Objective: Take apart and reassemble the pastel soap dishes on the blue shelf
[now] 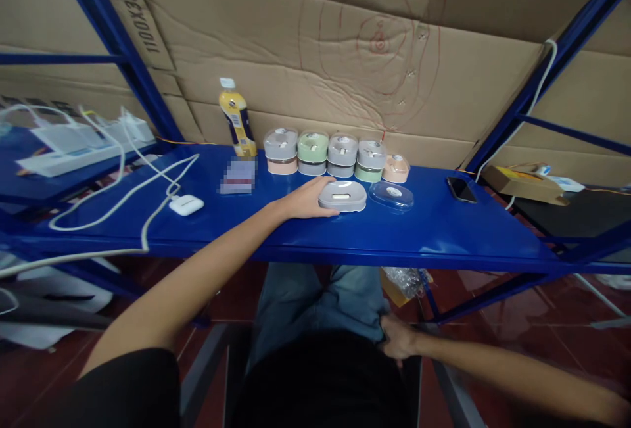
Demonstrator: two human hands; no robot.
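Observation:
My left hand (310,199) grips the left end of a grey oval case (348,203), with the thumb along its near side and the fingers over its far side. The case lies on the blue tabletop with its top uncovered, showing a small white slot-shaped part in the middle. Just to its right rests a clear oval plastic lid (401,198) with a round white sticker. Away from the table, my right hand (398,337) lies against my right thigh at the jeans. Its fingers are partly hidden and blurred.
Behind the grey case stand stacked lidded cases (313,146) in grey, green and peach. A yellow drink bottle (239,122), a blurred-out packet (238,176), a white earbud case (186,204) and white cables lie leftward. A phone (462,189) and cardboard box (522,186) are rightward.

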